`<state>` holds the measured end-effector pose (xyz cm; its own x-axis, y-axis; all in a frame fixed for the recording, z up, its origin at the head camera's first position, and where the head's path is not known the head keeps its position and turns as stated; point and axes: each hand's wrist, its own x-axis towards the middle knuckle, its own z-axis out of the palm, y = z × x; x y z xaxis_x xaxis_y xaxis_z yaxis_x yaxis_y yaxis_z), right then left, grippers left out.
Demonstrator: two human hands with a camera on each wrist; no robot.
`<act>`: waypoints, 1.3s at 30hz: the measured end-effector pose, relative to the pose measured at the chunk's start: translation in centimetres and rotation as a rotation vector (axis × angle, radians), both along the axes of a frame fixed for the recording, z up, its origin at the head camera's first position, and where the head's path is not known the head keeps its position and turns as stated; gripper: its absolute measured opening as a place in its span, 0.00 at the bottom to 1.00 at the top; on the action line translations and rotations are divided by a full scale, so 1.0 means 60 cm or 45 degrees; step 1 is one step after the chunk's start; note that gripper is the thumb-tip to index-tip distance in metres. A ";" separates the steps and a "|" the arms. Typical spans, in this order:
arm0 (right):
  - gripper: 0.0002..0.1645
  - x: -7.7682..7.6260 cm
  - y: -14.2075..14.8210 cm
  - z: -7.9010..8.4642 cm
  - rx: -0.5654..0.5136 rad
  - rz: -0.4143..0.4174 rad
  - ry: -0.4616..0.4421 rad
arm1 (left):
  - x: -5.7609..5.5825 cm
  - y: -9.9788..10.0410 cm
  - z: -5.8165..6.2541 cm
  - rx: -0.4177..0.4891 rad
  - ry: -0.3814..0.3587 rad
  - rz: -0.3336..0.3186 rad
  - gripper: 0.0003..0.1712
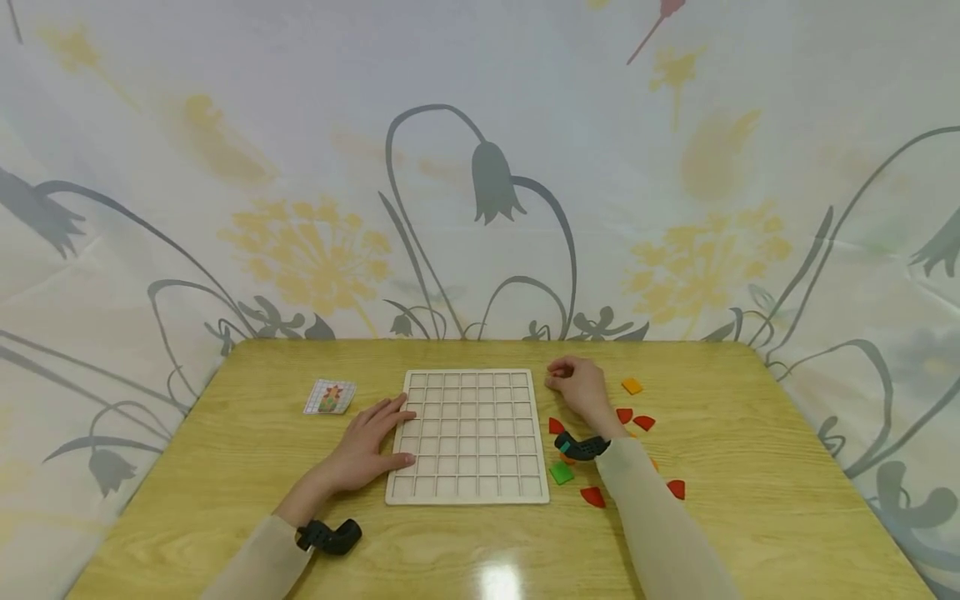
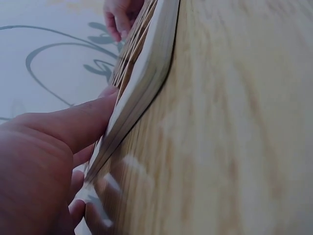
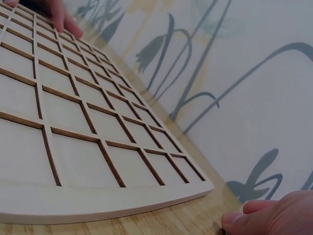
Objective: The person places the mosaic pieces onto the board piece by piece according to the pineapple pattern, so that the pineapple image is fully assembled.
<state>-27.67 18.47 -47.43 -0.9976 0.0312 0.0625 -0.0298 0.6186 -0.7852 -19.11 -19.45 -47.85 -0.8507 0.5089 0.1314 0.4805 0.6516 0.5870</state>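
A pale wooden grid board [image 1: 472,437] with square cells lies flat in the middle of the table. My left hand [image 1: 366,446] rests on its left edge, fingers spread and thumb on the rim; the left wrist view shows the thumb against the board's side [image 2: 151,63]. Just beyond the board's upper right corner, my right hand [image 1: 583,387] pinches a small red piece [image 1: 555,373], mostly hidden by the fingers. In the right wrist view that hand [image 3: 274,215] is close to the table, apart from the board [image 3: 112,169].
Red quarter-round pieces [image 1: 592,497], a green square [image 1: 561,473] and an orange square [image 1: 632,386] lie scattered around the right forearm, some partly covered by it. A card with a flower pattern [image 1: 330,397] lies left of the board. A patterned curtain [image 1: 480,250] hangs behind the table.
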 end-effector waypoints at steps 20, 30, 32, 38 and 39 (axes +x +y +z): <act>0.17 0.025 -0.053 0.020 -0.448 0.134 -0.111 | 0.000 -0.001 0.000 0.028 -0.065 -0.003 0.38; 0.11 0.030 -0.123 -0.003 -0.352 0.233 0.009 | -0.002 0.003 0.000 0.009 -0.063 -0.003 0.38; 0.11 0.031 -0.136 -0.005 -0.312 0.254 0.056 | -0.002 0.003 0.001 0.008 -0.065 -0.005 0.37; 0.10 0.034 -0.164 -0.009 -0.229 0.319 0.131 | 0.002 0.003 0.003 0.014 -0.067 0.010 0.37; 0.10 0.034 -0.167 -0.011 -0.208 0.315 0.134 | 0.003 0.003 0.003 0.015 -0.066 0.014 0.37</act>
